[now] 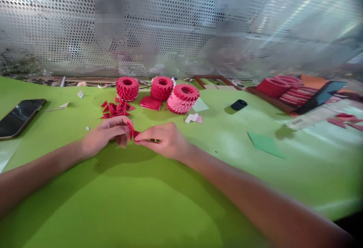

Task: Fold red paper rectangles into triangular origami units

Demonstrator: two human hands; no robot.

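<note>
A small red folded paper unit was pinched at the fingertips of the left hand and right hand; both hands were nearly closed upon it; its long axis seemed to slant up toward the left hand; loose red triangular paper units lay just beyond, on the green worktop.

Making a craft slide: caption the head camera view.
Left hand and right hand pinch a red paper piece over a green tabletop, beside folded red triangles and spiky red paper rings.
</note>
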